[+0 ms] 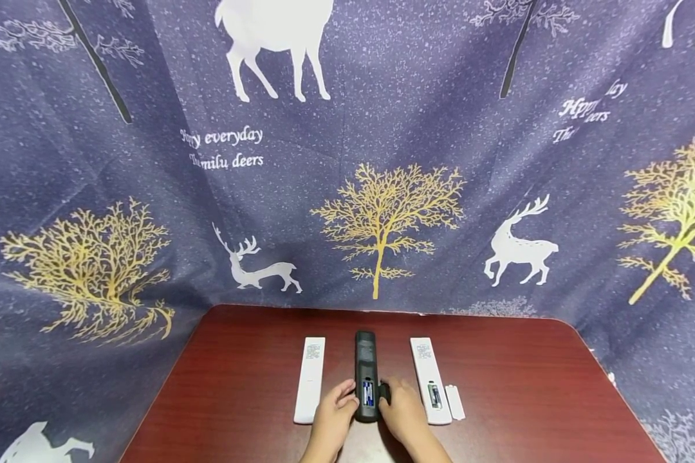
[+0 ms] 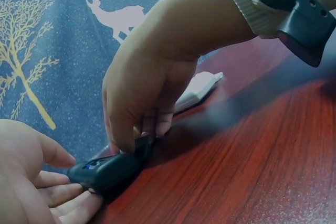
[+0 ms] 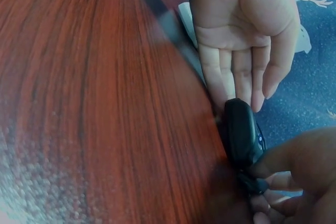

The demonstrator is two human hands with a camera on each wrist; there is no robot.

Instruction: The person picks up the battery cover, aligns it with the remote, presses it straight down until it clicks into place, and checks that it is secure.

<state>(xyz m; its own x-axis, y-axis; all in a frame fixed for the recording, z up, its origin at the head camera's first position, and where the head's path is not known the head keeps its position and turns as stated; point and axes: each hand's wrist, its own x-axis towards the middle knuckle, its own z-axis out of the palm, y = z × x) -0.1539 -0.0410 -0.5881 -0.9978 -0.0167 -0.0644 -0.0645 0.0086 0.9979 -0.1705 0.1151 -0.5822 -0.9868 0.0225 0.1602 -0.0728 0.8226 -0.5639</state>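
Observation:
A black remote control (image 1: 366,352) lies back side up on the table, its battery compartment uncovered with blue batteries (image 1: 368,393) inside. Along its left edge rests my left hand (image 1: 337,411), fingers fairly straight and the tips touching the remote's side, as the right wrist view also shows. My right hand (image 1: 403,411) pinches a small black battery cover (image 1: 385,391) close beside the remote's right edge. In the left wrist view the right hand (image 2: 144,87) bends down over the cover, which its fingers partly hide.
A white remote (image 1: 309,379) lies on the left. Another white remote (image 1: 424,360) lies on the right, its compartment uncovered and a battery (image 1: 435,395) showing. Next to it is a white battery cover (image 1: 454,402). A patterned cloth (image 1: 347,128) hangs behind the reddish table (image 1: 237,360).

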